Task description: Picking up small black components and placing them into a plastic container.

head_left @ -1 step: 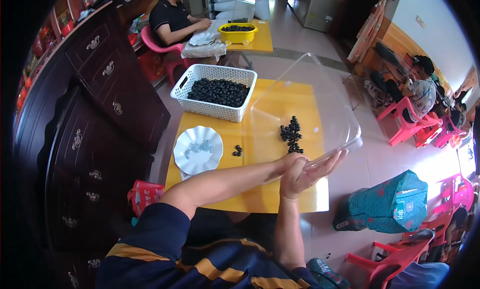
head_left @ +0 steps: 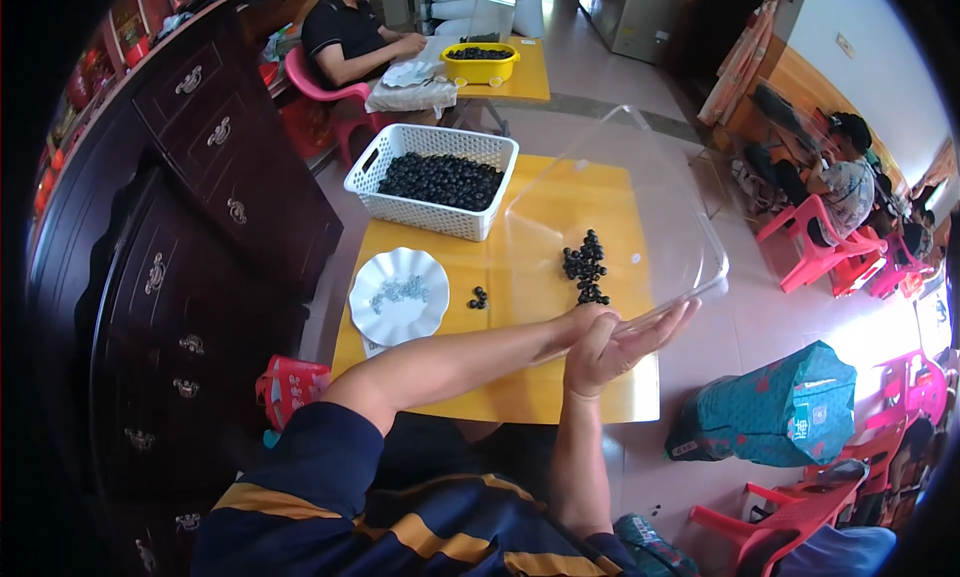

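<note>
A large clear plastic box or lid [head_left: 690,232] is tilted over the right part of the yellow table. At its near edge my right hand [head_left: 625,349] holds it, the thumb bent in and the fingers stretched along the edge. My left hand [head_left: 585,324] meets the right one there, its fingers mostly hidden. Shiny black beads [head_left: 585,262] lie clustered beyond my hands, seen through the clear plastic; whether they rest in it or on the table I cannot tell. Several more black beads [head_left: 478,298] sit left of them. A white scalloped plate [head_left: 432,317] carries small clear pieces.
On the far left of the yellow table [head_left: 470,397] stands a white perforated basket [head_left: 432,221] full of black beads. A dark cabinet [head_left: 240,267] flanks the left side. Teal bag [head_left: 750,402] and red chairs [head_left: 760,507] are at right. Other people sit farther off.
</note>
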The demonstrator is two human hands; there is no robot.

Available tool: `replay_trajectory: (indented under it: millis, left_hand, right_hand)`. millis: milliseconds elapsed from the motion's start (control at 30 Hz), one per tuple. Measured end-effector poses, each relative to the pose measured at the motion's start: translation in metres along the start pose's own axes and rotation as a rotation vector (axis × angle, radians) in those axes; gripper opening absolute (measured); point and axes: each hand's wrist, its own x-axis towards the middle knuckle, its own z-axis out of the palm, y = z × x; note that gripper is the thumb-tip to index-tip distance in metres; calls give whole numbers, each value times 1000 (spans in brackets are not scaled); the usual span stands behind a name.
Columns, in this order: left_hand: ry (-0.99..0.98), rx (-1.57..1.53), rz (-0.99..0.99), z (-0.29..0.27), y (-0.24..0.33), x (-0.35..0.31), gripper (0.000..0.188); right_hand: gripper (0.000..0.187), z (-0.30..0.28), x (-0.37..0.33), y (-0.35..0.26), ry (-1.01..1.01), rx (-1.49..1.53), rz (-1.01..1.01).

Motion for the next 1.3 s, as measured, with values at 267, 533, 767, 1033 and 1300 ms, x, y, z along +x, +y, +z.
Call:
replay_trajectory:
  millis: [267,533,767,1033,1300]
  left_hand:
    - [137,873,76,42,52,-14,27]
    - [152,1013,20,45,63,-7,34]
    - [201,507,-107,30,86,-2,27]
    - [134,-127,-45,23,182,-31,24]
    - [153,-331,201,-20,199,-115,25]
  right_hand:
    - [86,-9,12,9,40,56,97]
    - [84,-15,19,28,73,97,174]
    - [86,-15,27,37,73,52,268]
    - [81,-17,44,85,198,525,626]
    - [66,-5,41,73,259,534,709]
